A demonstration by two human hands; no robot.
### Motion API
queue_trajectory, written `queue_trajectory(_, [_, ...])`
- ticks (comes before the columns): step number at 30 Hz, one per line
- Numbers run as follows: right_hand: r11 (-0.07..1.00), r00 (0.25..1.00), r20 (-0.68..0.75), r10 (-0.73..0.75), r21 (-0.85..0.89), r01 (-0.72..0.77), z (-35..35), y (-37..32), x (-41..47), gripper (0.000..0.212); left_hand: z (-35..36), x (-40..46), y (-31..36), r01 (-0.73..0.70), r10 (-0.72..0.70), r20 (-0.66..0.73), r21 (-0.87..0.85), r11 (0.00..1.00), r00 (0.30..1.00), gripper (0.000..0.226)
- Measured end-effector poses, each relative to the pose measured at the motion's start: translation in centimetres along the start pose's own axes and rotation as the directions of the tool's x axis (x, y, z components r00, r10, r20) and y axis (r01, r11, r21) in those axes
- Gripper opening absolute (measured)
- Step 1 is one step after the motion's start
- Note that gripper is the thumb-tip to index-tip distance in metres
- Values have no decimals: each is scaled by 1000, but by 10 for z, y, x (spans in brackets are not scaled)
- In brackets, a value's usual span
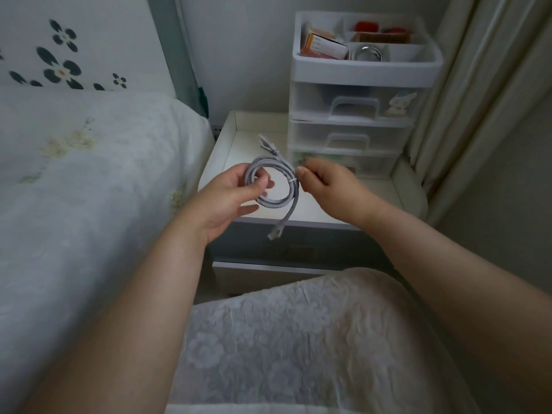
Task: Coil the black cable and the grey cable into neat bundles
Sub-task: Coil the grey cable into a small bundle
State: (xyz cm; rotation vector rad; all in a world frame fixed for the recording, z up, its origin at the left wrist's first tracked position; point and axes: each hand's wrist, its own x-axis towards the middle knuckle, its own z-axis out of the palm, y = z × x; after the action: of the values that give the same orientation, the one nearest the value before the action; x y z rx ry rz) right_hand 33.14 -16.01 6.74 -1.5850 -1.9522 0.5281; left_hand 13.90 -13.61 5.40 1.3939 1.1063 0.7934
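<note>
Bed (89,174) lay at left. Left hand (227,201) gripped left side of coiled grey cable (276,186), thumb over loops. Coil hung above white bedside table (343,204), one plug dangling below. Right hand (328,186) pinched small white tie (294,181) on coil's right edge. Drawer organiser (358,115) stood behind.

The grey cable (276,186) is pale lilac-grey, the surface (239,144) white, the drawer unit (355,115) translucent white, the pillow (62,49) white with dark flowers, and the bed (89,174) faintly floral.
</note>
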Motion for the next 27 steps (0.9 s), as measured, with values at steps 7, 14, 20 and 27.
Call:
queue_trajectory(7, [969,979,58,194,144,-201,-4,-1,0,33,1,-7,-3,-234,295,-102,392,890,950,20])
queue_trajectory(14, [941,966,35,255,219,-256,-11,-4,1,33,4,-13,4,-69,68,12,25,997,998,21])
queue_trajectory(20, [923,955,83,283,246,-295,-3,-6,1,36,7,-1,-9,-140,171,-211,154,978,962,29])
queue_trajectory(27, [722,895,269,355,529,-446,-3,-3,1,34,7,3,-6,-320,386,-254,263,910,887,39])
